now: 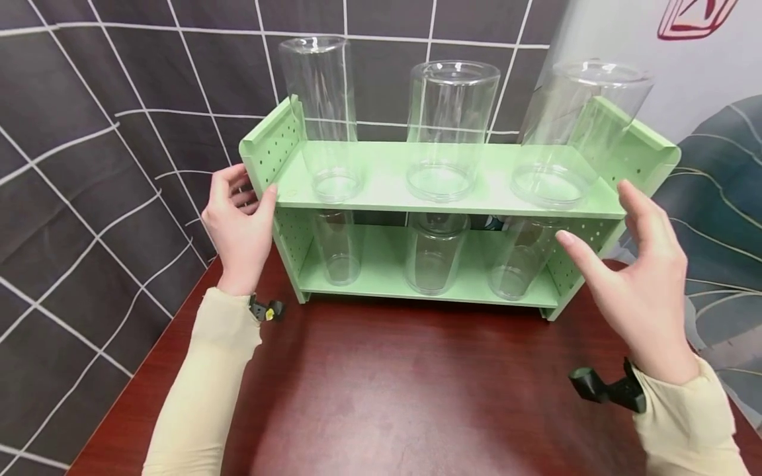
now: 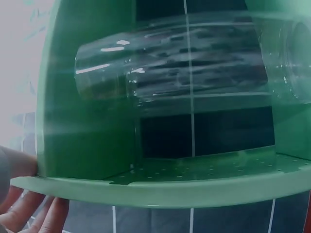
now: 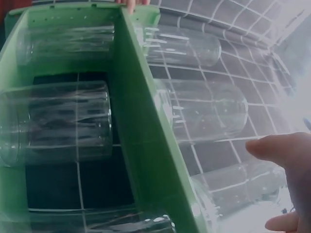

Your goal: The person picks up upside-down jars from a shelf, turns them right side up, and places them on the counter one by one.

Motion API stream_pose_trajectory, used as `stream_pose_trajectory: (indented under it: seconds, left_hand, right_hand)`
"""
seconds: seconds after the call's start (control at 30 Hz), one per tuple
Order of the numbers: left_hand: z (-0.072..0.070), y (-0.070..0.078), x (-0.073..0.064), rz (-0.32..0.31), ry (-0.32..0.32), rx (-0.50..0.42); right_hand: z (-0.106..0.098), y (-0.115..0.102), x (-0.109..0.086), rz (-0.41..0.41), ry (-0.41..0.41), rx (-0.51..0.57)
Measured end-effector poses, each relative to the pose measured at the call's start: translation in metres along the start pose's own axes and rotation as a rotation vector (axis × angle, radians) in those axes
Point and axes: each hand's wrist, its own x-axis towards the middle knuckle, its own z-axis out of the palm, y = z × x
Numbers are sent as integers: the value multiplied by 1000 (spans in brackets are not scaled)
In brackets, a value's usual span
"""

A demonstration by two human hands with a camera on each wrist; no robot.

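Observation:
A light green two-tier shelf (image 1: 381,172) holds clear cylinders, three on each tier. On the upper tier stand a tall narrow cylinder (image 1: 324,106), a wider middle cylinder (image 1: 449,125) and a wide right cylinder (image 1: 565,145). My left hand (image 1: 238,228) grips the shelf's perforated left side panel (image 1: 270,149), thumb at the front edge and fingers behind. The left wrist view shows those fingers (image 2: 51,213) on the panel's outer face. By the shelf's right end, my right hand (image 1: 649,284) has thumb and fingers spread apart, holding nothing, beside the right upper cylinder.
The shelf stands on a reddish-brown table (image 1: 405,383). Dark cloth with a white grid (image 1: 71,198) hangs at the left and behind. Patterned grey-blue fabric (image 1: 726,198) lies at the right. On the lower tier, cylinders (image 1: 434,258) stand under the upper board.

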Motion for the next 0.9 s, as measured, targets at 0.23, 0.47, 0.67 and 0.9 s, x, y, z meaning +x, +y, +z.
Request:
stream_pose_trajectory:
  seconds: [0.23,0.47,0.67,0.9]
  left_hand:
    - [2,-2,5,68,10,99]
    - [4,5,4,31,-20,111]
    - [0,6,3,27,-7,141]
    - [-2,5,2,36,-18,170]
  right_hand:
    - [21,4,29,147,-139,-48]
    - [29,6,49,280,-158,-91]
    - [44,10,60,280,-97,-122]
    - [57,11,62,312,-19,-173]
